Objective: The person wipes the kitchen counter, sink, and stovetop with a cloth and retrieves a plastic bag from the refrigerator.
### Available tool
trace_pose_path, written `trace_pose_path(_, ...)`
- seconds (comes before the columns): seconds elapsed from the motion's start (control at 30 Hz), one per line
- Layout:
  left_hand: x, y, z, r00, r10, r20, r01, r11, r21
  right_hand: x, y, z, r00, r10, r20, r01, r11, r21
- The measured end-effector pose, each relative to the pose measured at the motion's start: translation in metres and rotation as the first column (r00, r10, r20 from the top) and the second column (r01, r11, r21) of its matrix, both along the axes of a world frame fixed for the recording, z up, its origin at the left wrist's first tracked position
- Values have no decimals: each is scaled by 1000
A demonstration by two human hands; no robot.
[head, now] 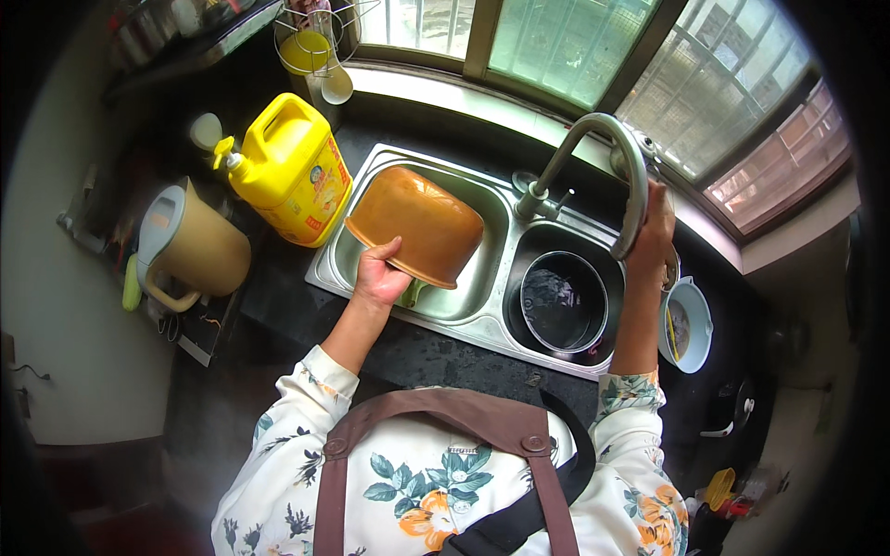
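My left hand (382,276) grips the rim of a brown-orange basin (421,226). The basin is tipped on its side over the left bowl of a stainless steel double sink (507,274), its bottom facing up and away from me. Something green (413,292) shows below it, mostly hidden. My right hand (653,226) reaches up beside the curved faucet spout (628,208), which hides part of the fingers; whether it grips anything is unclear. A dark round pot (564,301) holding water sits in the right sink bowl.
Left of the sink stand a yellow pump jug (299,174) and a beige pitcher (198,240) with a pale lid. A light-blue container (699,326) is right of the sink. Behind are a wire utensil rack (316,52) and windows (570,48) over a sill.
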State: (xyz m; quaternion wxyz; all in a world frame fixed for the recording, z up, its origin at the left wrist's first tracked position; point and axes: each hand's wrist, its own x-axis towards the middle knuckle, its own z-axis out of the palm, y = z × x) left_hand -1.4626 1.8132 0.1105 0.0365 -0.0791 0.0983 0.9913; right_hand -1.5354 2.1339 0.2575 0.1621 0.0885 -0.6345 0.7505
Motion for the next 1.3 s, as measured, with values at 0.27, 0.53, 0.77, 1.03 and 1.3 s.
trace_pose_path(0.27,-6,31,1,992,-105,64,103,994,35,-33,-149,-11,990,-123,-64,98,946,-310)
trace_pose_path(0.53,25,41,31,986,-103,128,114,990,-83,-57,-150,-7,973,222,62,-220,975,-40)
trace_pose_path(0.77,30,47,33,979,-156,132,164,985,-52,-109,-11,-132,924,-379,-41,182,344,921)
trace_pose_path(1.03,16,60,42,969,-188,163,204,975,-85,-147,5,-164,931,-327,162,-24,388,921)
trace_pose_path(1.3,15,58,38,972,-191,139,206,973,-106,-143,15,-176,891,-358,278,13,633,774)
